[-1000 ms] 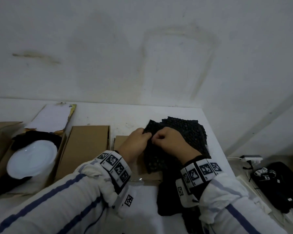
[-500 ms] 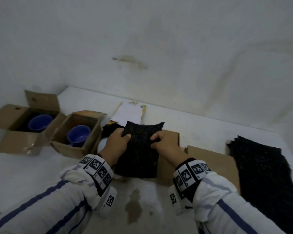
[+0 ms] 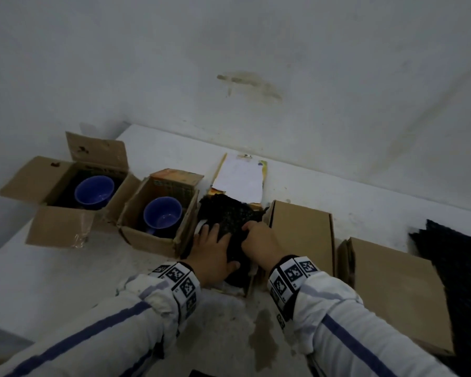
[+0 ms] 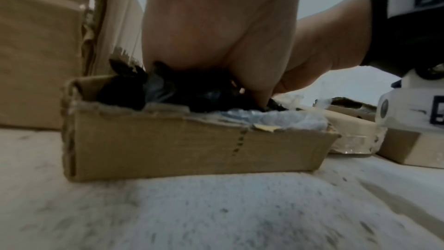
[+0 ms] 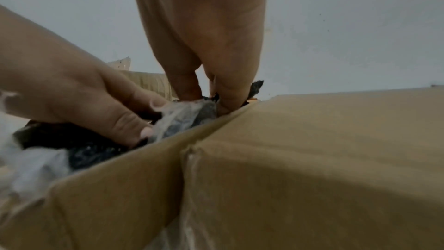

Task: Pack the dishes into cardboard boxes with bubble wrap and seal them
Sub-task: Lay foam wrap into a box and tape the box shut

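Head view: left hand (image 3: 215, 250) flat, right hand (image 3: 259, 240) pinching, tucking black wrap (image 3: 229, 216) into the box (image 4: 192, 149). Two cup boxes (image 3: 158, 213) unwrapped; nothing looks sealed.

**Count on the bench**

Three open cardboard boxes (image 3: 158, 235) (image 3: 63, 191) (image 4: 192, 149), two closed cardboard boxes (image 3: 302, 235) (image 3: 392, 289), two blue cups (image 3: 94, 190) (image 3: 162, 216), one pile of black bubble wrap (image 3: 462, 268), two hands (image 3: 215, 251) (image 3: 261, 243).
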`<state>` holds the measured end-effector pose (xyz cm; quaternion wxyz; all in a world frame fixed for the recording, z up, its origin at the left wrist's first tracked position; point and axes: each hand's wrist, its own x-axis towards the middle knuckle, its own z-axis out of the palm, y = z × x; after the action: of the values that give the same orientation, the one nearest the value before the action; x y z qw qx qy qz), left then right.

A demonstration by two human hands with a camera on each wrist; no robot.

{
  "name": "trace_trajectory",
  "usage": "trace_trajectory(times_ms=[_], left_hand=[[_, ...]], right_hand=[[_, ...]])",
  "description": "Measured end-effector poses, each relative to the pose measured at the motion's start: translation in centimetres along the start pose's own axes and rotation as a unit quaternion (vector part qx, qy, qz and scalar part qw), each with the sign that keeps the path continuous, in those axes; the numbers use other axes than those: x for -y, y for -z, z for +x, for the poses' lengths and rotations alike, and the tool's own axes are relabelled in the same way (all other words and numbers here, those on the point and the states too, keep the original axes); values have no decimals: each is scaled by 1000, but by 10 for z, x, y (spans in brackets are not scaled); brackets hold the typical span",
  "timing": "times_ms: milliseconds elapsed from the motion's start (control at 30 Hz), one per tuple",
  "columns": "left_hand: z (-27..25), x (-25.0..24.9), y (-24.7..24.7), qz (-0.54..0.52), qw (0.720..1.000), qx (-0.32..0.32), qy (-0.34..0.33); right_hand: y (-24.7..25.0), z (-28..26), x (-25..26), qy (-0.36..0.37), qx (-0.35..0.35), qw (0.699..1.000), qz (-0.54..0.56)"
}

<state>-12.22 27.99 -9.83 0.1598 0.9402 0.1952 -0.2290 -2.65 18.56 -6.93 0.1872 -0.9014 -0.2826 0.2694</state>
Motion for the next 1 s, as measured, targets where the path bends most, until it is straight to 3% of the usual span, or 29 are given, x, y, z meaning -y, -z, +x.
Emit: trace_trajectory(times_ms=[133, 300, 433, 667, 800, 833, 1000], left_hand=[[2, -3, 1, -13, 1000, 0, 24], [7, -42, 17, -65, 989, -130, 0], [17, -103, 21, -75, 975, -196, -69], [18, -233, 8, -83, 967, -154, -187], [16, -289, -5, -73, 964, -118, -228], [15, -323, -15, -73, 963, -103, -236], [19, -352, -29, -66, 961, -97, -250]], right_hand=[[10, -3, -5, 8, -42, 999, 7], [34, -21, -31, 18, -92, 995, 26], [62, -45, -68, 5, -115, 993, 19], [120, -106, -174, -50, -206, 977, 8], [140, -127, -246, -138, -269, 952, 36], [151, -145, -281, -176, -270, 946, 34], [152, -162, -332, -281, -164, 944, -47]])
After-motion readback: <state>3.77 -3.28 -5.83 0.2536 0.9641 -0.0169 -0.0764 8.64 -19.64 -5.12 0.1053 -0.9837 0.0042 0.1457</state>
